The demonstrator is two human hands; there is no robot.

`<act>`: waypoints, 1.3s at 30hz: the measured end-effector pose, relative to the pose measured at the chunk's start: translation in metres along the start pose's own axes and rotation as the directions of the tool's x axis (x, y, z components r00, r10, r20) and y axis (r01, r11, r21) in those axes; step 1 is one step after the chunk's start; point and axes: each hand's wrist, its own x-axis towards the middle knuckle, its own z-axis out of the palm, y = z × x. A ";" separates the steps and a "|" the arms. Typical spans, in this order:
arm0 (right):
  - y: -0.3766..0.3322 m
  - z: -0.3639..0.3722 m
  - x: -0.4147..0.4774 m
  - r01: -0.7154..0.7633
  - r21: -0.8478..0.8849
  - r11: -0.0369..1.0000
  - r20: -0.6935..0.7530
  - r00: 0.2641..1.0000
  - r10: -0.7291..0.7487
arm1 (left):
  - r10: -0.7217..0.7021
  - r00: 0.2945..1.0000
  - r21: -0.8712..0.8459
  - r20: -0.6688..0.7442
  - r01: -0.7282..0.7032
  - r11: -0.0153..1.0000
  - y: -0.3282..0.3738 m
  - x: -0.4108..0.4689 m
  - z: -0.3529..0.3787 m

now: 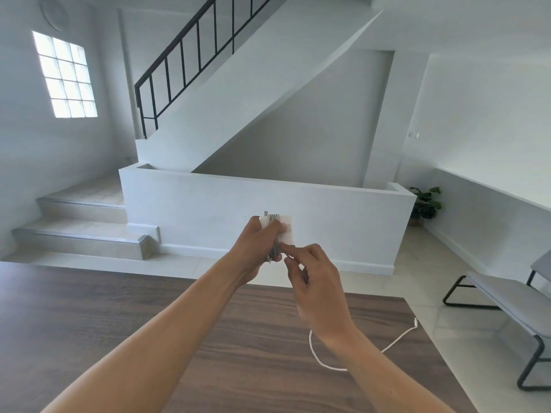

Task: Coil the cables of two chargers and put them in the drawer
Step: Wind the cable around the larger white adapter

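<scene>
Left hand [255, 248] grips the charger [286, 232]; right hand [316, 289] pinches its wound cable [275, 244]. A second cable [328, 364] lies on the counter [119, 308] below the right hand.

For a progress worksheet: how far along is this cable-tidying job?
Looks done: the wound cable wraps the charger. In hand: the left hand grips that charger while the right hand pinches the cable's end. Left: the second cable lies uncoiled on the table; no drawer in view.

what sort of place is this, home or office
Most likely a home's open hall or living area: a black-railed staircase, a glass-block window, a wooden table and a bench along the wall.
</scene>
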 end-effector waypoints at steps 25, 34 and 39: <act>0.013 -0.042 0.086 -0.190 -0.152 0.970 0.452 0.859 0.240 | -0.083 0.945 0.451 0.316 -0.073 0.889 -0.010 -0.008 -0.031; 0.003 -0.016 0.069 -0.094 -0.240 0.966 0.350 0.920 0.176 | -0.031 0.967 0.435 0.253 -0.085 0.897 -0.015 0.000 -0.036; 0.004 -0.004 0.058 -0.034 -0.206 0.978 0.250 0.965 0.086 | 0.020 0.975 0.402 0.222 -0.110 0.909 -0.019 0.005 -0.037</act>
